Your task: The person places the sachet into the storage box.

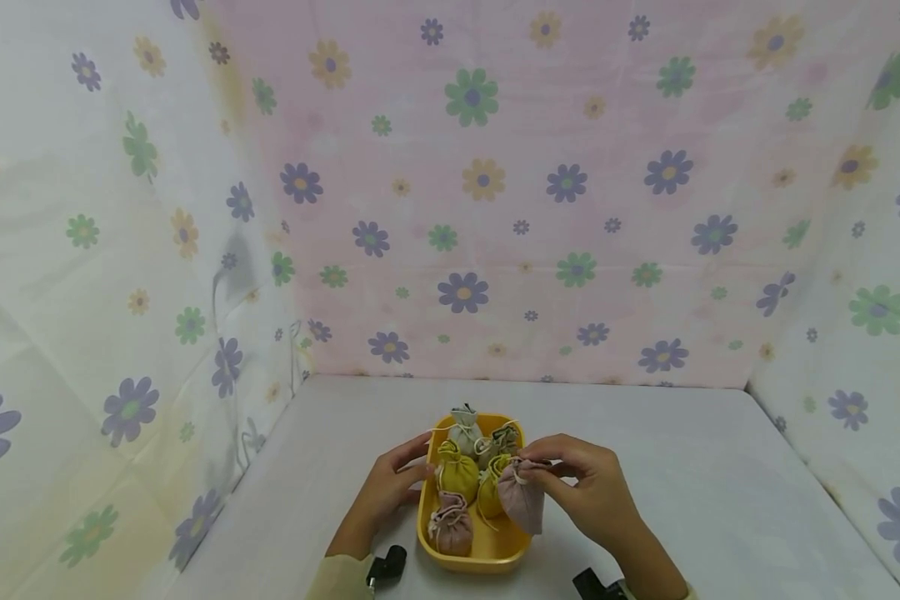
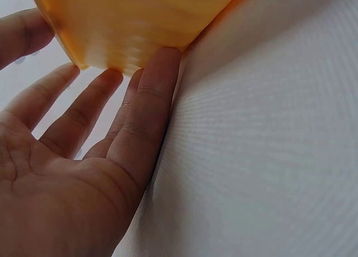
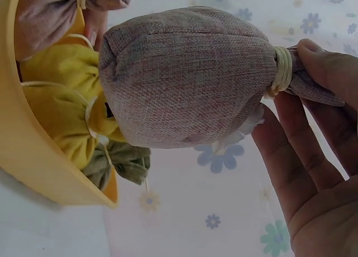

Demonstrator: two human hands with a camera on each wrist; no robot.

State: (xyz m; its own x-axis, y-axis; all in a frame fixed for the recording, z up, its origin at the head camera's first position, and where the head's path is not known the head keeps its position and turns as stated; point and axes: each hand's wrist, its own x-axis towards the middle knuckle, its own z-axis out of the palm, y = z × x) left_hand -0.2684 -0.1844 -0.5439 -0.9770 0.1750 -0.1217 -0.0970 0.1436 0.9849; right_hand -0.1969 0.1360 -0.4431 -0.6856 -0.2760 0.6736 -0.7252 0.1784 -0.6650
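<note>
In the head view my right hand (image 1: 581, 483) pinches a dusty-pink cloth drawstring pouch (image 1: 521, 497) by its gathered neck, above the right side of a yellow plastic tray (image 1: 480, 565). Up close, in the right wrist view, this pouch (image 3: 190, 78) has coarse woven fabric and a cream cord wound round its neck. The fingers of my left hand (image 1: 392, 483) touch the left wall of the tray, as the left wrist view shows with the yellow wall (image 2: 134, 28). Inside the tray lie another pink pouch (image 1: 452, 533), yellow pouches (image 1: 459, 477), and greenish ones (image 1: 465, 432) at the far end.
The tray stands on a white table (image 1: 690, 483). Flower-printed cloth (image 1: 525, 208) hangs behind and on both sides. Black wrist-worn devices (image 1: 390, 564) show near both forearms at the bottom of the head view.
</note>
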